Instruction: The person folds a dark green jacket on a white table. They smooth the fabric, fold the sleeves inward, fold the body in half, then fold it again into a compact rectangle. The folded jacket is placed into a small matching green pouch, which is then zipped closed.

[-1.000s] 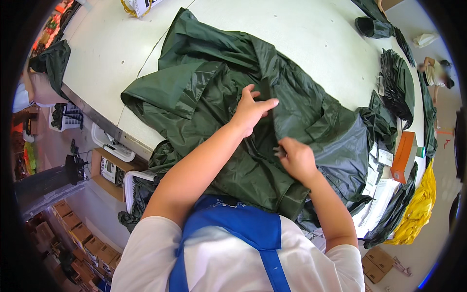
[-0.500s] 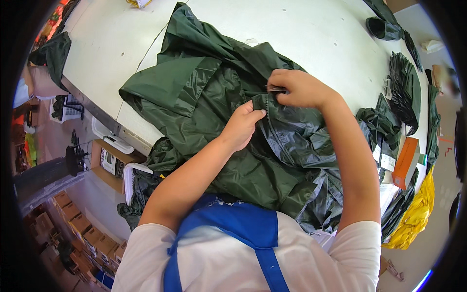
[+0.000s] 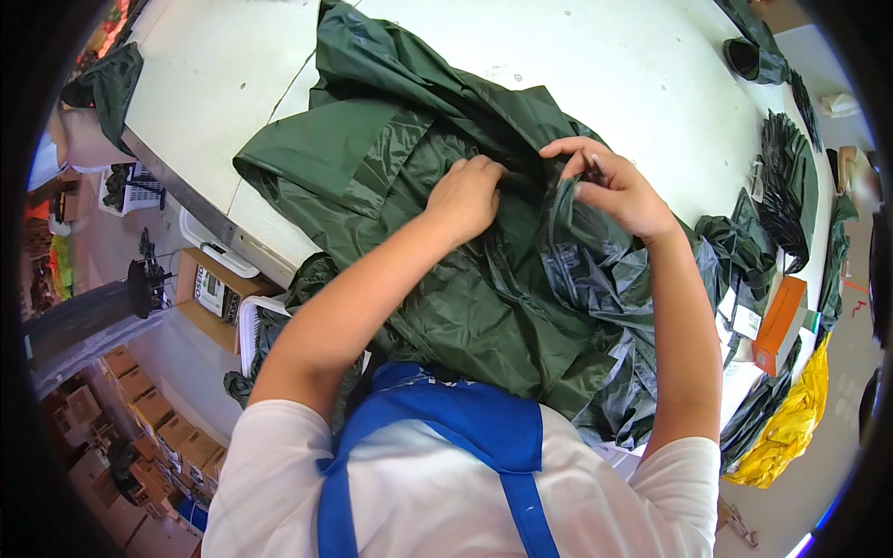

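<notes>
A dark green, shiny rain jacket (image 3: 326, 158) lies crumpled across the table in front of me, its greyish inner side showing at the right. My left hand (image 3: 465, 198) rests at its middle, fingers curled down into the folds, fingertips partly hidden. My right hand (image 3: 621, 191) is farther right and slightly raised, thumb and fingers pinching the jacket's zip edge. Something small and thin shows between the right fingers, too small to name. The two hands are apart, with a loose fold of the jacket between them.
The white table (image 3: 595, 46) extends beyond the jacket. At the right are dark green garments (image 3: 786, 186), an orange box (image 3: 779, 321) and yellow fabric (image 3: 791, 418). A cardboard box (image 3: 209, 298) and a white bin (image 3: 246, 339) stand below the table's left edge. Another person's arm (image 3: 79, 139) shows far left.
My left hand has released the zip edge and moved up into the folds. My right hand has shifted right and taken the zip edge along, opening the jacket between the hands.
</notes>
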The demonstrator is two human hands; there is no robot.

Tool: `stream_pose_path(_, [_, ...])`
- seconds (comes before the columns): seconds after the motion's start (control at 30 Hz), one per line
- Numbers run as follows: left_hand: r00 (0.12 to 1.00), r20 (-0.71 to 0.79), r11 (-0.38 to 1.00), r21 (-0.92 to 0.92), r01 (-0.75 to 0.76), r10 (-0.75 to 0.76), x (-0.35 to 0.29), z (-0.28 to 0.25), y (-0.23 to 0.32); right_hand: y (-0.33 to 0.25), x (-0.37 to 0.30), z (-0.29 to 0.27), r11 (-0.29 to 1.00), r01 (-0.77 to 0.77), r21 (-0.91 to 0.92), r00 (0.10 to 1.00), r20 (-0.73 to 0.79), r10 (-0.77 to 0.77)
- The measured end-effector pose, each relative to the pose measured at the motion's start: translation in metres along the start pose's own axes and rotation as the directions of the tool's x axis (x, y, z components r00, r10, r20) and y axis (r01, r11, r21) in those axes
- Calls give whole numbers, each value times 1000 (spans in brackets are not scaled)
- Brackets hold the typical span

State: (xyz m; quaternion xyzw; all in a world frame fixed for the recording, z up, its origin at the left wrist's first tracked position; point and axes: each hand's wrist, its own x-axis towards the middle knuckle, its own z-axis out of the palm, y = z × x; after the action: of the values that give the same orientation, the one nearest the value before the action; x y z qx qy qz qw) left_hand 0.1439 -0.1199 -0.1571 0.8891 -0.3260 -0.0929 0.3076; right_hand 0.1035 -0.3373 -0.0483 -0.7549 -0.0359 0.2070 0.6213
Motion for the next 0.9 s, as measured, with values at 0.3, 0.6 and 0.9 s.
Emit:
stream_pose_path(0.3, [966, 75, 911, 322, -257, 246, 11, -39, -31, 17, -14, -16, 979, -180, 91, 958, -209, 195])
stream_pose_path(0.6, [823, -567, 910, -350, -223, -16, -104, -105, 5, -6, -19, 88, 993, 84, -79, 949, 309, -55])
stream_pose_path(0.9, [865, -452, 962, 250, -114, 220, -151, -120, 48, 7, -36, 144, 991, -133, 24, 970, 206, 126])
